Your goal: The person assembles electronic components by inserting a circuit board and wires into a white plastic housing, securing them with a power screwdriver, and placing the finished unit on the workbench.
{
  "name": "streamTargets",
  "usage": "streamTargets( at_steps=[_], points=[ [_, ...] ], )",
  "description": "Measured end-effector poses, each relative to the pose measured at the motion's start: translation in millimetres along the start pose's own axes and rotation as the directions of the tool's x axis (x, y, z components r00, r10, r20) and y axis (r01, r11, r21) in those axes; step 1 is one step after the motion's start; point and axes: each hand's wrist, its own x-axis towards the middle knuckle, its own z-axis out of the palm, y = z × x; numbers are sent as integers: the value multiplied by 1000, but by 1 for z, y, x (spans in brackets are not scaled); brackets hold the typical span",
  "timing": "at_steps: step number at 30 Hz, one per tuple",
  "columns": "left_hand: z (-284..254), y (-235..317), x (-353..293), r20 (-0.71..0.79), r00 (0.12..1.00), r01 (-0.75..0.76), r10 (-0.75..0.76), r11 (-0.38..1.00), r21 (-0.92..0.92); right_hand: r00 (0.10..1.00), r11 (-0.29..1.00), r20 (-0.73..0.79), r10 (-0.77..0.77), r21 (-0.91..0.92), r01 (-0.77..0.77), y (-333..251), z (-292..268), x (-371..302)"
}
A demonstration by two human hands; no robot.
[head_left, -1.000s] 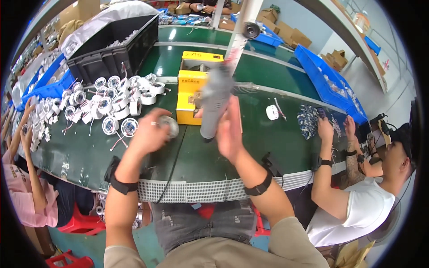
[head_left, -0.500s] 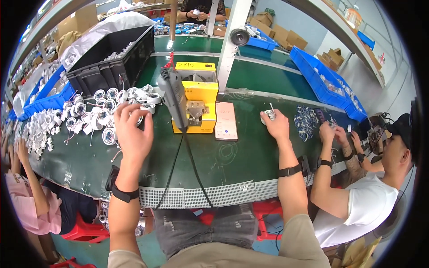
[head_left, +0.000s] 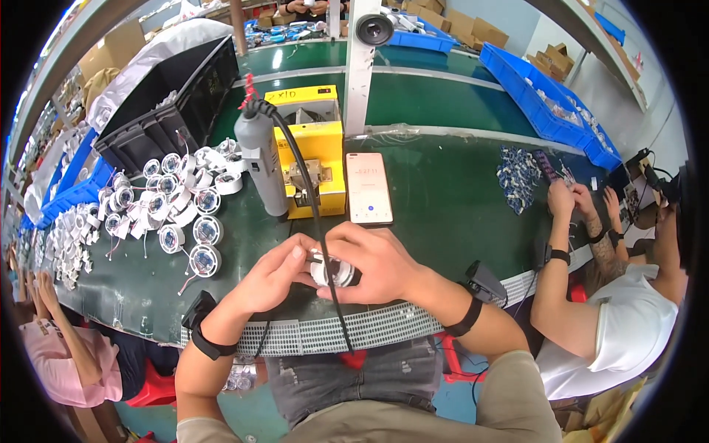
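Note:
Close in front of me, both hands meet at one small round white housing [head_left: 322, 275] with a clear, shiny inner part. My right hand [head_left: 377, 267] wraps its fingers and thumb around the right side. On the left side, my left hand [head_left: 275, 275] pinches the rim; its fingertips are partly hidden. The black cable [head_left: 304, 173] of a hanging grey electric screwdriver [head_left: 260, 166] crosses in front of the housing. Left of my hands lie several similar white housings [head_left: 205, 260] with thin wires and dark inner boards.
Beyond my hands stand a yellow screw-feeder box [head_left: 332, 159] and a phone [head_left: 368, 188]. A black crate [head_left: 159, 122] is at the back left, a blue bin [head_left: 535, 111] at the back right. Small blue-and-white parts [head_left: 518, 181] lie near a co-worker's hands [head_left: 567, 196] on the right.
My right hand has come left and nearer with the round housing. My left hand has left the pile and joined it at the housing. The view has shifted slightly.

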Motion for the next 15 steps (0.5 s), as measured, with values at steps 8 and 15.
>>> streamTargets(
  at_steps=[8,15],
  points=[
    [-3,-8,5,-14,996,84,-90,966,-243,980,941,-22,200,284,-186,1,3,0],
    [-3,2,6,-37,995,75,-89,953,-293,805,550,225,549,628,-551,18,2,-8]
  ],
)
